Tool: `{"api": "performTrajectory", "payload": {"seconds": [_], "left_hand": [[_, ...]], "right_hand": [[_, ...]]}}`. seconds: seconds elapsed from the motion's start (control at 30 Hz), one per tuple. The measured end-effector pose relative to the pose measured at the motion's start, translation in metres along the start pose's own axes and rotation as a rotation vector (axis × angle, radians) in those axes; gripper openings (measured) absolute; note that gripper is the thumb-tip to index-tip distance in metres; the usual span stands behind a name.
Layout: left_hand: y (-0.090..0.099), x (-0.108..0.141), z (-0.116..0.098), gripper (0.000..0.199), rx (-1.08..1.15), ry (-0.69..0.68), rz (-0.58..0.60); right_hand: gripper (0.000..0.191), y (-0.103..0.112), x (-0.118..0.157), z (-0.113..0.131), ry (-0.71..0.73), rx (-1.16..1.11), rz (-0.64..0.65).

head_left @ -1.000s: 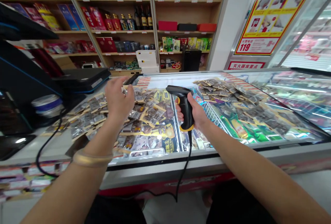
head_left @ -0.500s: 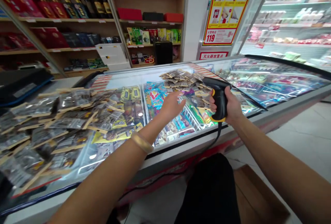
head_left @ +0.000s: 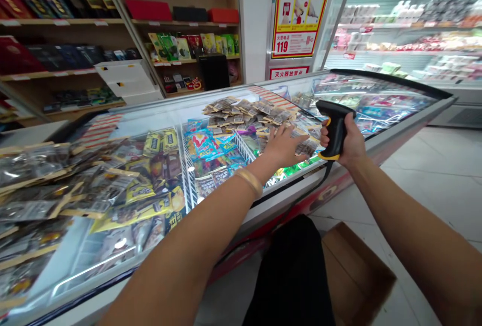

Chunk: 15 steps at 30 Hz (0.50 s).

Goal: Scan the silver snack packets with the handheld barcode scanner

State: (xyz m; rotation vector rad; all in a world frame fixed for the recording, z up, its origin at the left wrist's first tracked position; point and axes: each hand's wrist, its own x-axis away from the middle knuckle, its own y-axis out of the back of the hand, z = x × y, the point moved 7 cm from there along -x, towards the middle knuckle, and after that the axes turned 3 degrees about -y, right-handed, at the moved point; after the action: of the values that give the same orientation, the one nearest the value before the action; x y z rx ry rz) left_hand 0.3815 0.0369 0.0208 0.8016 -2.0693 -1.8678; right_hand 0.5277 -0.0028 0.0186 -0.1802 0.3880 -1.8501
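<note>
My right hand [head_left: 350, 140] is wrapped round the grip of a black and yellow barcode scanner [head_left: 335, 130], held above the freezer's front edge with its cord hanging down. My left hand [head_left: 284, 147], a gold bangle on its wrist, has its fingers spread over the near side of a pile of small clear packets with tan strips [head_left: 248, 112] on the freezer's glass top. Whether the fingertips touch the packets I cannot tell. A larger heap of similar packets [head_left: 41, 185] lies on the glass at the left.
Under the glass of the chest freezer [head_left: 226, 220] are wire baskets with colourful packaged goods [head_left: 203, 145]. An open cardboard box [head_left: 354, 265] stands on the floor by my leg. Stocked shelves [head_left: 75, 72] line the back; a lit display fridge [head_left: 399, 39] is at the right.
My left hand has moved right, to the packet pile near the scanner, and its fingers have spread. The view has turned right. My right hand still holds the scanner.
</note>
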Motion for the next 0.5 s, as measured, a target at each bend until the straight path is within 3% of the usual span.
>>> {"api": "performTrajectory", "payload": {"seconds": [0.2,0.3,0.4,0.5], "left_hand": [[-0.014,-0.005,-0.006,0.080,-0.004,-0.009,0.117],[-0.013,-0.002,-0.004,0.086,-0.009,-0.019,0.123],[-0.011,0.004,0.001,0.089,-0.011,-0.026,0.115],[-0.009,0.013,0.008,0.088,-0.010,-0.011,0.110]], "right_hand": [[0.059,0.032,-0.033,0.009,0.004,0.015,-0.096],[0.058,0.036,-0.049,0.001,-0.088,-0.014,-0.107],[0.057,0.026,-0.057,-0.013,-0.233,-0.034,-0.055],[0.056,0.001,-0.057,-0.025,-0.325,-0.007,0.050]]}}
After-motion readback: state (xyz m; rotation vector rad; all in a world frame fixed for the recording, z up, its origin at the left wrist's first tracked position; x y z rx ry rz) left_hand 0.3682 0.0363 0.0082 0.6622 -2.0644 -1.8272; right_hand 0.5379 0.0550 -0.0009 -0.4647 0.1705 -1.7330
